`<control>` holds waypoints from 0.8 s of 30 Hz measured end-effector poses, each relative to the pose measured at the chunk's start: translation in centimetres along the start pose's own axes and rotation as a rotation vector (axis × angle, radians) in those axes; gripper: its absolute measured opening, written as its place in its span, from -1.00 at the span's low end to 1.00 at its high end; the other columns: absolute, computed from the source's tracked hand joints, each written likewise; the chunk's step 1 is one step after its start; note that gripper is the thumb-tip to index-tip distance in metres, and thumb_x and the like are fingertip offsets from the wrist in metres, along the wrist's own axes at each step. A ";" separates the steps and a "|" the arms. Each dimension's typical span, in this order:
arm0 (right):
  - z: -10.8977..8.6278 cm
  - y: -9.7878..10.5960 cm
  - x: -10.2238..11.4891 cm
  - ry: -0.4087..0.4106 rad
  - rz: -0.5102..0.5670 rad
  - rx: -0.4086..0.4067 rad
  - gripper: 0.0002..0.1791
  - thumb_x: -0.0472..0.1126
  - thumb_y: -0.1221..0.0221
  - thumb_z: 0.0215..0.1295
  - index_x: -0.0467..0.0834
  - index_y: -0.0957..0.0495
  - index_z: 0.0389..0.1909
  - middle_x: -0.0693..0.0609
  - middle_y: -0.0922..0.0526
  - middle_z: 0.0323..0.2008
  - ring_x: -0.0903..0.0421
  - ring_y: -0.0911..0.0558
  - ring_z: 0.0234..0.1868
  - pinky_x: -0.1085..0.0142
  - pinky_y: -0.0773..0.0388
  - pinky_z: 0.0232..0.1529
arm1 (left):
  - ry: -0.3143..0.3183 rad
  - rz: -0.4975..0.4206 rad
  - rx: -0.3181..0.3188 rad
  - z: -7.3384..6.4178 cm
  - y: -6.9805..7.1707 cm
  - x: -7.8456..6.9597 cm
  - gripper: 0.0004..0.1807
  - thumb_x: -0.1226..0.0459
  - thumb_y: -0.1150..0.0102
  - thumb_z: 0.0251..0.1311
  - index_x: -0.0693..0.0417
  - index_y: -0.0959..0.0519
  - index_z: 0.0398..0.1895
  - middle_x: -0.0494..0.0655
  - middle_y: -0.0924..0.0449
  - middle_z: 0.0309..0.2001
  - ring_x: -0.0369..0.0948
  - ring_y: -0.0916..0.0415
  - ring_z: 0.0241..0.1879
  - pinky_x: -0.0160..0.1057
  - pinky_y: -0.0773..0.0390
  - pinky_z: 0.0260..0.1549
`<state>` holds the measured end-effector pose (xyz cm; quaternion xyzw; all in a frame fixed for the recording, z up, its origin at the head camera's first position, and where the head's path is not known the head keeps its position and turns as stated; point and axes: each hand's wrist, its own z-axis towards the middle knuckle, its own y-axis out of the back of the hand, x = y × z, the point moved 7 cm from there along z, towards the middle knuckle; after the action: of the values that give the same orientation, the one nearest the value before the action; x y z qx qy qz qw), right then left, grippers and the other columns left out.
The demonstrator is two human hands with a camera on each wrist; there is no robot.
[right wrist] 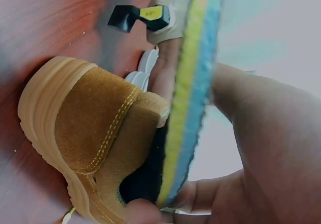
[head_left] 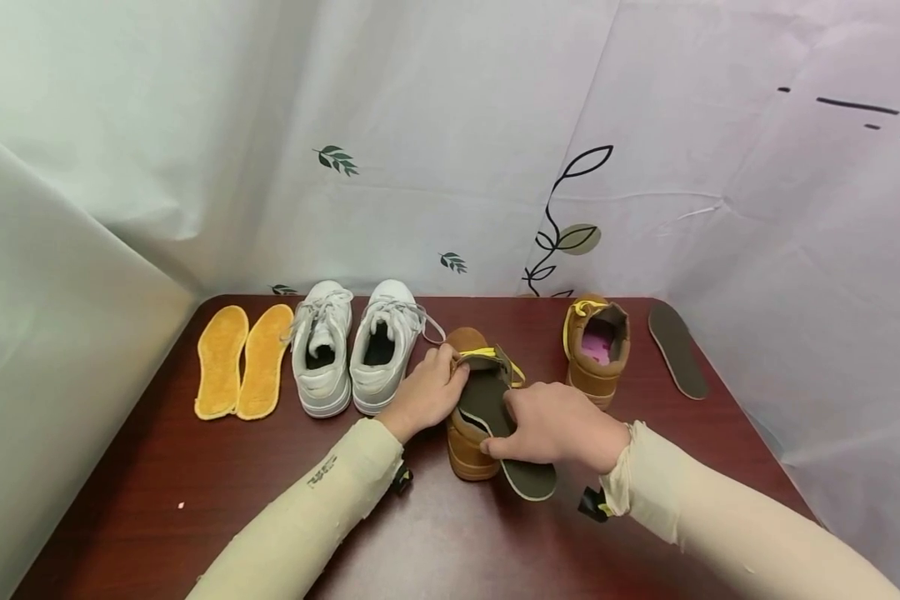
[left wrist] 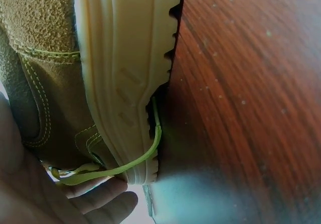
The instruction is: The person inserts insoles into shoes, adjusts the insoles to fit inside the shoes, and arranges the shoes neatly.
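Note:
A brown suede shoe (head_left: 471,454) with yellow laces stands mid-table, its toe pointing away from me. My left hand (head_left: 429,390) grips its upper on the left side by the opening; in the left wrist view several fingers reach past the yellow lace (left wrist: 113,171). A dark grey insole (head_left: 532,481) slants into the shoe, its front part inside the opening and its heel end sticking out over the back. My right hand (head_left: 558,425) pinches this insole by its edges. In the right wrist view the insole's edge (right wrist: 185,98) shows yellow and blue layers. The insole's tip is hidden.
A second brown shoe (head_left: 594,377) with pink inside stands at the back right, beside another dark insole (head_left: 677,350). Two white sneakers (head_left: 322,392) stand left of the hands. Two orange insoles (head_left: 220,362) lie at the far left. Fabric walls (head_left: 435,167) enclose the table.

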<state>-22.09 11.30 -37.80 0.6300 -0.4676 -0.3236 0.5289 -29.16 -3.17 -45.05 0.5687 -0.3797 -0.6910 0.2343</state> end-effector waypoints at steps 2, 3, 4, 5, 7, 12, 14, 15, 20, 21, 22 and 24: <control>-0.1 0.0 0.1 0.001 -0.023 -0.006 -0.49 0.44 -0.22 0.01 0.09 -0.43 -0.59 0.15 -0.48 -0.64 0.13 -0.47 -0.62 0.20 -0.37 -0.60 | 0.000 0.001 -0.004 0.0 0.0 0.0 -0.67 -0.06 0.19 0.50 -0.05 -0.38 -0.01 0.02 -0.44 -0.04 0.00 -0.52 -0.04 0.02 -0.52 -0.15; -0.2 0.0 0.2 0.002 -0.036 -0.011 -0.48 0.45 -0.22 0.00 0.09 -0.43 -0.60 0.15 -0.48 -0.65 0.14 -0.47 -0.61 0.19 -0.36 -0.60 | -0.002 0.000 -0.005 0.0 0.1 0.0 -0.67 -0.06 0.18 0.50 -0.04 -0.38 -0.01 0.03 -0.44 -0.04 0.00 -0.53 -0.04 0.02 -0.52 -0.14; -0.2 0.0 0.2 0.004 -0.044 -0.016 -0.48 0.47 -0.21 -0.01 0.10 -0.43 -0.60 0.16 -0.48 -0.65 0.13 -0.47 -0.61 0.18 -0.35 -0.60 | -0.004 -0.002 -0.005 0.0 0.1 0.0 -0.66 -0.06 0.18 0.50 -0.03 -0.37 -0.01 0.03 -0.44 -0.04 0.00 -0.53 -0.05 0.02 -0.52 -0.14; -0.2 0.0 0.3 0.006 -0.048 -0.017 -0.48 0.47 -0.21 -0.01 0.10 -0.43 -0.60 0.16 -0.47 -0.65 0.13 -0.47 -0.61 0.18 -0.35 -0.60 | -0.005 -0.005 -0.004 0.0 0.1 -0.1 -0.66 -0.06 0.18 0.50 -0.03 -0.37 -0.01 0.03 -0.44 -0.04 0.00 -0.53 -0.05 0.02 -0.52 -0.14; -0.2 -0.1 0.4 0.010 -0.052 -0.018 -0.50 0.44 -0.22 -0.01 0.10 -0.43 -0.61 0.16 -0.47 -0.66 0.13 -0.46 -0.62 0.17 -0.35 -0.61 | -0.008 -0.008 -0.002 0.0 0.1 -0.1 -0.66 -0.06 0.18 0.50 -0.02 -0.37 -0.01 0.04 -0.44 -0.05 0.01 -0.53 -0.06 0.02 -0.52 -0.14; -0.1 -0.1 0.5 0.021 -0.018 -0.019 -0.60 0.27 -0.18 0.03 0.08 -0.44 -0.72 0.13 -0.48 -0.70 0.12 -0.46 -0.66 0.19 -0.36 -0.66 | 0.000 -0.004 0.000 -0.1 0.0 -0.1 -0.65 -0.06 0.19 0.50 -0.02 -0.37 0.01 0.04 -0.44 -0.05 0.01 -0.53 -0.06 0.03 -0.52 -0.13; 0.0 0.0 0.5 0.033 0.014 -0.022 -0.62 0.21 -0.16 0.06 0.08 -0.44 -0.76 0.13 -0.47 -0.72 0.13 -0.46 -0.67 0.21 -0.37 -0.66 | 0.002 0.000 -0.003 -0.1 0.0 -0.1 -0.65 -0.06 0.19 0.50 -0.03 -0.37 0.02 0.04 -0.44 -0.04 0.02 -0.53 -0.05 0.03 -0.53 -0.13; 0.0 0.1 0.5 0.043 0.034 -0.025 -0.62 0.18 -0.16 0.08 0.09 -0.44 -0.78 0.14 -0.46 -0.73 0.14 -0.46 -0.68 0.22 -0.37 -0.66 | 0.001 0.002 -0.005 -0.1 0.0 -0.1 -0.65 -0.06 0.19 0.50 -0.03 -0.37 0.03 0.04 -0.44 -0.04 0.02 -0.53 -0.04 0.03 -0.53 -0.13; 0.3 0.4 0.8 0.101 0.158 -0.023 -0.62 0.00 -0.16 0.12 0.06 -0.39 -0.84 0.21 -0.34 -0.81 0.21 -0.40 -0.73 0.31 -0.32 -0.68 | 0.002 0.005 -0.013 0.0 0.0 -0.1 -0.64 -0.05 0.19 0.50 -0.03 -0.38 0.05 0.04 -0.45 -0.03 0.02 -0.54 -0.03 0.03 -0.53 -0.13; 0.4 0.3 0.8 0.104 0.188 -0.014 -0.61 -0.03 -0.16 0.13 0.05 -0.37 -0.85 0.21 -0.32 -0.82 0.22 -0.38 -0.74 0.33 -0.31 -0.68 | 0.003 0.006 -0.014 0.0 0.0 -0.1 -0.64 -0.05 0.19 0.50 -0.03 -0.38 0.05 0.04 -0.45 -0.03 0.01 -0.54 -0.04 0.03 -0.53 -0.13; 0.5 0.3 0.8 0.107 0.212 -0.005 -0.61 -0.06 -0.16 0.13 0.04 -0.37 -0.85 0.21 -0.30 -0.82 0.23 -0.37 -0.75 0.34 -0.29 -0.69 | 0.004 0.005 -0.013 0.0 -0.1 -0.1 -0.64 -0.06 0.19 0.50 -0.03 -0.38 0.06 0.04 -0.45 -0.03 0.01 -0.54 -0.04 0.03 -0.53 -0.13; 0.8 0.2 0.8 0.106 0.250 0.008 -0.61 -0.08 -0.16 0.15 0.03 -0.36 -0.84 0.21 -0.29 -0.81 0.23 -0.35 -0.75 0.35 -0.28 -0.69 | 0.008 0.006 -0.018 0.1 -0.1 -0.1 -0.64 -0.06 0.20 0.50 -0.02 -0.38 0.05 0.03 -0.44 -0.04 0.00 -0.54 -0.06 0.02 -0.53 -0.15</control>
<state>-22.54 10.24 -37.70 0.5850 -0.5153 -0.2197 0.5865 -29.19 -3.06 -45.05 0.5681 -0.3744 -0.6914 0.2430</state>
